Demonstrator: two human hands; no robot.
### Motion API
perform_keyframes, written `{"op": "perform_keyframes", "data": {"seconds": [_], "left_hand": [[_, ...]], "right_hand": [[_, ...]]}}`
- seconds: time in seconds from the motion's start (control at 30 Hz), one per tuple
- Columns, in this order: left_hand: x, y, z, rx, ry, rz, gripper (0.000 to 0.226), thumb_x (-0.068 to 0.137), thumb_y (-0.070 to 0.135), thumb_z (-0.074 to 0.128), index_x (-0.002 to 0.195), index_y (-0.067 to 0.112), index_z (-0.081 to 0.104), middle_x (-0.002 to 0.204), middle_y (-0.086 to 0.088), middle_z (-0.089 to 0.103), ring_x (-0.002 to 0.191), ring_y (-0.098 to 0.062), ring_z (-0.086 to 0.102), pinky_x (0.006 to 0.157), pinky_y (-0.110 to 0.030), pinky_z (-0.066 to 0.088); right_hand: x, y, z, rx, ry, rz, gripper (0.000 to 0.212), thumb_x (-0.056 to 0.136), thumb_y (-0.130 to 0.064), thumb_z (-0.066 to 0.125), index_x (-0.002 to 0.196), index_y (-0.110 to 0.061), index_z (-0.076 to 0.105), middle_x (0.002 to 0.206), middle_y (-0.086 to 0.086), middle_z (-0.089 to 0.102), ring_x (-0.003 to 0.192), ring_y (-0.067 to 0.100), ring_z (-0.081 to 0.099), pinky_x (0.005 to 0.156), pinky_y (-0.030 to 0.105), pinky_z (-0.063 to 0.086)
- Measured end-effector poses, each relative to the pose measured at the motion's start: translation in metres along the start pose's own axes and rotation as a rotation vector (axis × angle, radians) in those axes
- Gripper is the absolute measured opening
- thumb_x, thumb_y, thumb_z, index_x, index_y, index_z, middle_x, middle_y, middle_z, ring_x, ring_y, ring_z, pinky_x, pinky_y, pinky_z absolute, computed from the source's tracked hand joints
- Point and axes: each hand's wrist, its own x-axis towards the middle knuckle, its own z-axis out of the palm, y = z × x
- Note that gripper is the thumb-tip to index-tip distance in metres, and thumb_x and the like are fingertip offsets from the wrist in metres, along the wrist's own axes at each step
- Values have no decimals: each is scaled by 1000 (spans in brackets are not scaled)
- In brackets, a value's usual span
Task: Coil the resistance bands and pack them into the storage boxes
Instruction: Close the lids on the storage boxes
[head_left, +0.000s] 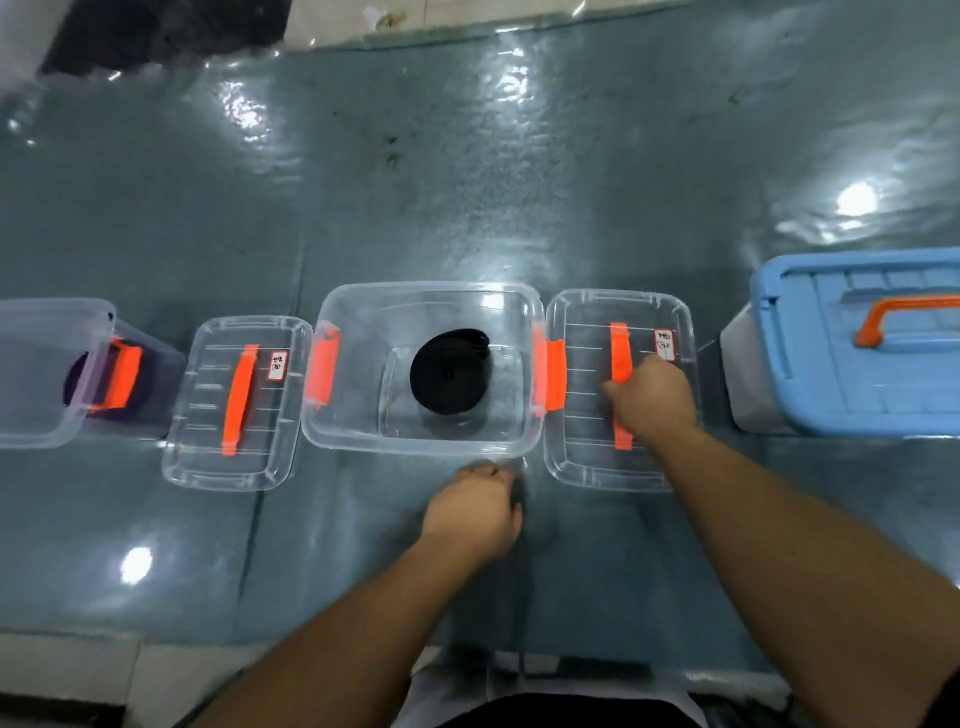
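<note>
Head cam: right grip (649, 397) is curled round the orange handle of the clear lid (621, 389); left grip (475, 506) is curled at the near rim of the open box (423, 369), whether it holds anything I can't tell. Risk, imo: lid goes on skewed w/ one-hand lift, catches a latch, shoves the box. Coiled black band (449, 371) sits inside the box, left of right grip, just beyond left grip.

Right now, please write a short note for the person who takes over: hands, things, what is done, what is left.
Right hand grips the orange handle of the clear lid lying right of the open middle box.
Left hand is curled at that box's near edge; what it holds is unclear.
Done: black coiled band lies in the box.
Left: put the lid on and latch it.
</note>
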Motion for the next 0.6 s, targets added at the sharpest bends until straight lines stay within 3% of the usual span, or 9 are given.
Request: {"op": "perform_keyframes", "data": {"seconds": [0.17,0.27,0.43,0.6], "left_hand": [[-17,-18,-8,19,30,56,45,98,39,49,141,25,51,142,-4,57,134,-26,49,108,-42,48],[-26,-29,-13,20,52,87,44,98,40,50,139,24,54,140,-3,58,132,-25,51,109,-41,46],[-42,-40,-28,58,142,149,39,97,40,50,132,23,59,133,-3,62,125,-26,55,105,-39,47],[-58,-50,-45,67,221,222,33,94,41,43,114,25,63,118,0,67,113,-26,60,94,-38,51]], "right_hand": [[-19,5,-12,106,14,88,29,83,-29,70,65,-7,63,61,8,61,68,32,63,57,30,38],[-32,8,-20,170,37,104,35,84,-32,67,64,-4,67,57,10,65,62,29,64,55,31,42],[-49,9,-33,340,98,136,29,82,-33,67,68,-8,70,63,10,71,70,31,70,75,48,60],[-64,-1,-46,384,138,125,25,85,-33,65,76,-10,71,70,9,72,76,30,71,78,44,59]]}}
